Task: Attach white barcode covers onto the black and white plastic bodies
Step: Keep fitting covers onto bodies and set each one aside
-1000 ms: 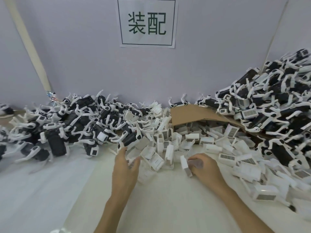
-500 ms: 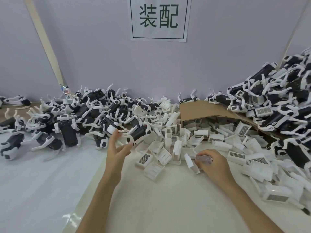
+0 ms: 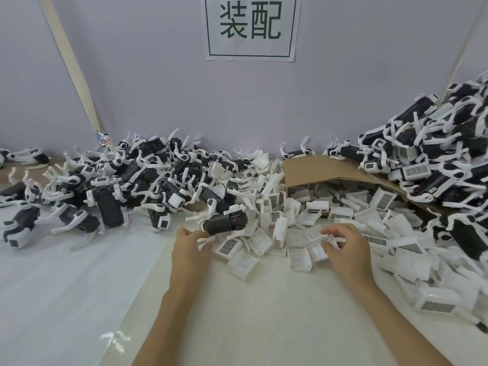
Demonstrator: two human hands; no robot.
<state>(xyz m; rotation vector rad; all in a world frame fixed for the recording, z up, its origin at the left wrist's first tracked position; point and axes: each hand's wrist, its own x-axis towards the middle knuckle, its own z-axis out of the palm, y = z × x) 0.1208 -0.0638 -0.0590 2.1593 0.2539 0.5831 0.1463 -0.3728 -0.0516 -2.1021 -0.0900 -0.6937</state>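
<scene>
My left hand (image 3: 190,250) pinches a white leg of a black and white plastic body (image 3: 225,223), which lies on its side just past my fingers at the near edge of the pile. My right hand (image 3: 344,247) holds a white barcode cover (image 3: 318,240) by its edge, above other loose covers. Several white covers (image 3: 253,243), some showing barcodes, are strewn between my two hands. A heap of black and white bodies (image 3: 111,191) lies at the left.
A torn cardboard box (image 3: 319,170) spills white covers at the middle right. A tall pile of bodies with covers (image 3: 433,154) rises at the far right. A white sign with two characters (image 3: 250,25) hangs on the wall behind. White table surface (image 3: 79,286) lies in front.
My left hand has drawn one black and white body out of the pile toward me. My right hand has lifted a white cover and turned it.
</scene>
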